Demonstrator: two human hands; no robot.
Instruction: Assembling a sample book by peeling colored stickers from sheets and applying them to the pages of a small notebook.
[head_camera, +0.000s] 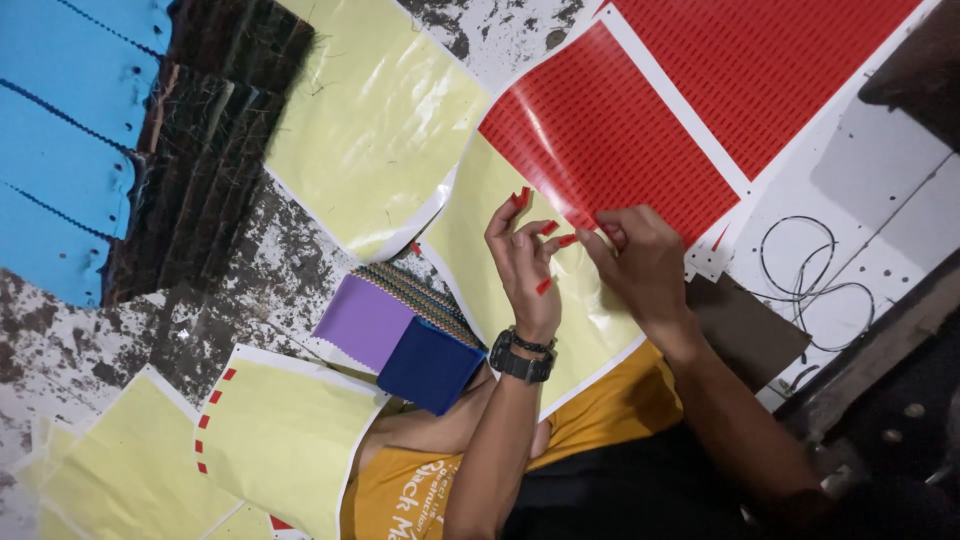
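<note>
your left hand (524, 268) is raised palm-in over the red sticker sheet (610, 140), just below its peeled lower edge, fingers spread and half curled, not clamped on anything; several small red stickers (549, 228) sit stuck on its fingertips and one lower on the palm side, likely parked there so they stay handy and don't fold on themselves. your right hand (640, 262) is right beside it, touching the sheet's lower edge, thumb and forefinger pinched narrow on what looks like one more red strip at the cut edge; can't tell if it's fully lifted. the sheet lies flat, partly stripped: below its red part the bare yellow backing (590, 310) shows, running under both hands down to your lap, so red remains only on the upper part. a second red sheet (770, 70) lies up and right of the first, apart by a white margin. left of the sheet, a spent yellow backing sheet (375, 120); below-left of it a fabric swatch book (405, 335) with purple and dark blue samples on top, close to your left wrist and its black watch (520, 357). farther below-left another yellow backing (280, 440) with a few red strips left on its edge. far left of the sheet, blue cloth pieces (70, 140) on dark stacks. right of the sheet, a loose black wire (800, 265) on the white surface.
</note>
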